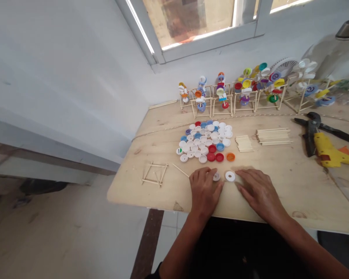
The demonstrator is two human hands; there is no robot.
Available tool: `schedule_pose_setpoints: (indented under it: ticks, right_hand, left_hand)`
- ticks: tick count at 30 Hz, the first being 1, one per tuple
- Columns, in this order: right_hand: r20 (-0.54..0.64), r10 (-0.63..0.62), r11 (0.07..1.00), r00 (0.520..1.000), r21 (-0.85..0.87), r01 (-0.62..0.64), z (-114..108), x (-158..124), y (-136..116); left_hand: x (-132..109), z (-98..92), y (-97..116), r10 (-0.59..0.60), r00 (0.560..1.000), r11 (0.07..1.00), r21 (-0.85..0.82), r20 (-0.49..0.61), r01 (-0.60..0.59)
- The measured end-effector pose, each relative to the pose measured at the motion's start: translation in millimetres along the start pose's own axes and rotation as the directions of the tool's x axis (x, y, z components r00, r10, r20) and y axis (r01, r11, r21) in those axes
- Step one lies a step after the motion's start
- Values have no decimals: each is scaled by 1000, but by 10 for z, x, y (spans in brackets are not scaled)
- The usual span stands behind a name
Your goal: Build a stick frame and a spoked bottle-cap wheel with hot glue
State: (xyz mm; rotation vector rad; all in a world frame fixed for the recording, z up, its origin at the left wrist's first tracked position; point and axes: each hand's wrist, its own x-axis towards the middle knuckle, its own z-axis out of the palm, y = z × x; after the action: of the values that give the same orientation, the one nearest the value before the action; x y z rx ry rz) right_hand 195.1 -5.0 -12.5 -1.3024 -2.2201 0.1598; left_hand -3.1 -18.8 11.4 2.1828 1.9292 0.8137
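We find the left hand (203,190) at a pale cap (216,177), its grip unclear, and the right hand (258,188) spread loosely beside a white ring (227,176), both pieces on the table (296,182).

Caps (203,139) white, blue, red, orange! Glue gun (327,150) yellow; sticks (273,136) cream; worktop (128,190) beige, brown knot (299,214) near front edge.

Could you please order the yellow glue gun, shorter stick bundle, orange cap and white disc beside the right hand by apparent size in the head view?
1. Yellow glue gun, partly cut off
2. Shorter stick bundle
3. Orange cap and white disc: too alike to rank
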Motion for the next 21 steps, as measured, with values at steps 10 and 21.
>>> schedule_pose_setpoints:
  ticks: [10,21]
  right_hand:
    - [-36,19,1000,999,-13,-20,-26,-74,48]
    - [-54,23,1000,998,-9,-23,-65,-85,87]
  left_hand:
    - [70,206,151,120,991,993,-25,56,-119]
    - [115,280,164,167,985,986,-31,52,-165]
